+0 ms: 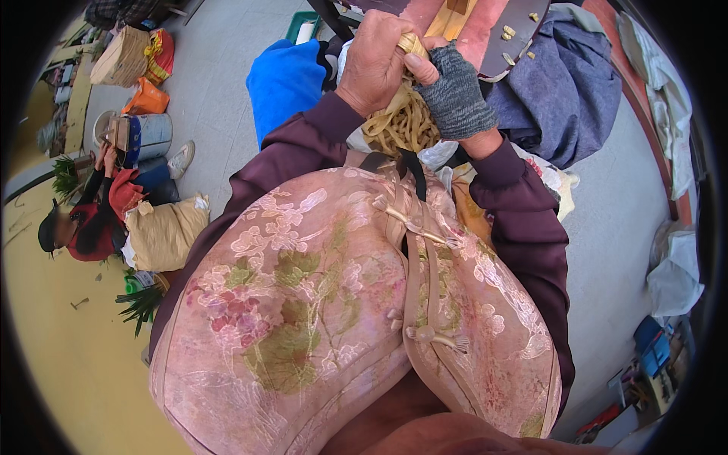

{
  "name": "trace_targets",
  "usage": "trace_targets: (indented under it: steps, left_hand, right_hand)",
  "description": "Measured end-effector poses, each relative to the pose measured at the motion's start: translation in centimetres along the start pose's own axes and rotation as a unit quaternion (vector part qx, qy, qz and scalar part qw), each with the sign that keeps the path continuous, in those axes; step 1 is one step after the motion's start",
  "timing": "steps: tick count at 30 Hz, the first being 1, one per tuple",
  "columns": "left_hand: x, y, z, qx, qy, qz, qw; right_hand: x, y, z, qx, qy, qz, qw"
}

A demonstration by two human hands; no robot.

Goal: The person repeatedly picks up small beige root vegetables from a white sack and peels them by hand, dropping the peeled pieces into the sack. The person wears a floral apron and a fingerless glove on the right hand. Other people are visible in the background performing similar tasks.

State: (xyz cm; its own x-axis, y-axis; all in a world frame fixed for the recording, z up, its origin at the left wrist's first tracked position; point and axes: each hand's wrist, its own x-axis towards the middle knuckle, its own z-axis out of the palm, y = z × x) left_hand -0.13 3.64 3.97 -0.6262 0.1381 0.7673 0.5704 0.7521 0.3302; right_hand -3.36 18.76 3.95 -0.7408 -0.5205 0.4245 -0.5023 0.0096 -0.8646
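Observation:
Before my chest, my left hand and my right hand meet on a short, pale yellow ribbed roll of plant fibre. The left hand is bare and closed in a fist around it. A grey knitted sleeve covers the palm and wrist of the right hand, leaving its fingers bare; its thumb presses against the roll. Just below hangs or lies a tangle of flat yellow-brown strips, partly surrounded by white plastic. Whether the roll joins these strips is hidden by my fingers.
Beyond my hands stands a dark table with fibre scraps and a wooden piece. Blue cloth lies left, grey-blue fabric right. At far left another person sits handling a wooden block by a bucket.

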Motion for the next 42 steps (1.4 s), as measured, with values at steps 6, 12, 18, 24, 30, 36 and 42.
trace_targets:
  steps: [6,12,18,24,30,36,42]
  left_hand:
    - [-0.6,-0.2,0.2,-0.483,-0.074,-0.311,0.815]
    - [0.3,-0.8,0.5,-0.323,-0.013,-0.216,0.921]
    - [0.1,0.2,0.4,-0.313,0.036,-0.207,0.926]
    - [1.3,2.1,1.1,-0.417,0.063,-0.286,0.861]
    - [1.7,1.0,-1.1,-0.413,-0.029,-0.311,0.855]
    - [1.5,0.8,-2.8,-0.310,-0.060,-0.294,0.902]
    - [1.5,0.5,-1.5,0.077,-0.087,0.006,0.993]
  right_hand:
    - [0.5,0.6,-1.8,-0.166,-0.017,-0.077,0.983]
    - [1.1,0.5,-2.5,0.009,-0.052,-0.003,0.999]
    - [1.5,0.8,-2.3,0.232,-0.049,0.136,0.962]
    - [1.7,1.5,-1.6,0.360,0.028,0.144,0.921]
    - [2.7,3.0,-4.4,0.471,0.069,0.193,0.858]
    - [2.6,3.2,-4.6,0.403,0.015,0.162,0.901]
    - [1.5,2.4,-1.9,0.308,-0.056,0.227,0.922]
